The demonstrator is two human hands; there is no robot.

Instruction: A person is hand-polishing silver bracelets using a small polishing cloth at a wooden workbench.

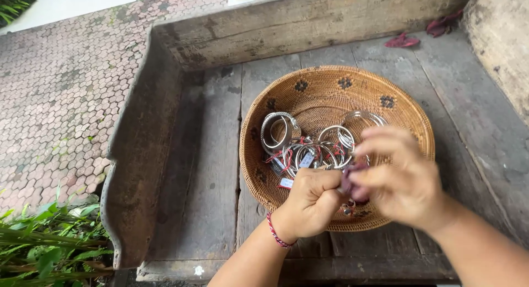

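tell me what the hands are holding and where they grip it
Both hands, left and right, pinch a small purple thing between their fingertips over the woven basket; what it is cannot be told.

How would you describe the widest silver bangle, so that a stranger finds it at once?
On the wooden bench sits a round woven basket. The wide bangle leans at the left of the bangle pile, away from both hands. Its broad flat band sets it apart; the others are thin.

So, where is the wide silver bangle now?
In the head view, the wide silver bangle lies in the left part of the woven basket, above the left hand, beside the thinner bangles.
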